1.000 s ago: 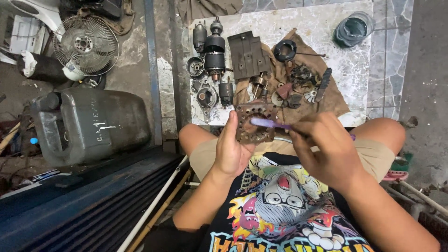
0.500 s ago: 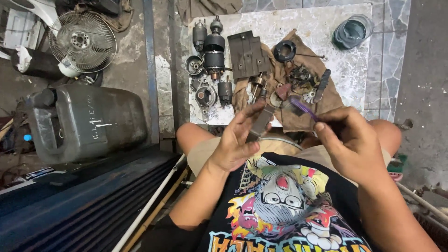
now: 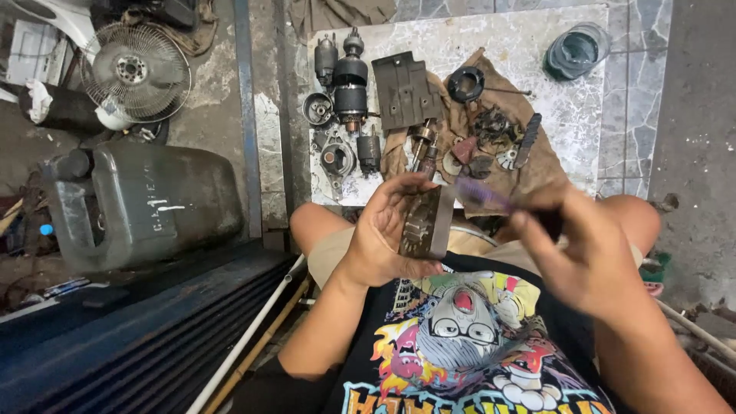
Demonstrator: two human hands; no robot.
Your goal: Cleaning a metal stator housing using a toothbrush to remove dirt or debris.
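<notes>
The metal part [image 3: 426,222] in my left hand [image 3: 387,230] is dark grey with rusty brown patches. The brush [image 3: 483,193] in my right hand [image 3: 590,245] is purple. My shirt [image 3: 468,345] is black with a bright cartoon print. The rag [image 3: 491,146] is brown, on a white-and-grey speckled slab [image 3: 506,46]. The jerrycan [image 3: 146,203] is dark grey.

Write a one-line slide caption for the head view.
Left hand grips a rusty metal part edge-on; right hand holds a purple brush beside it.
</notes>
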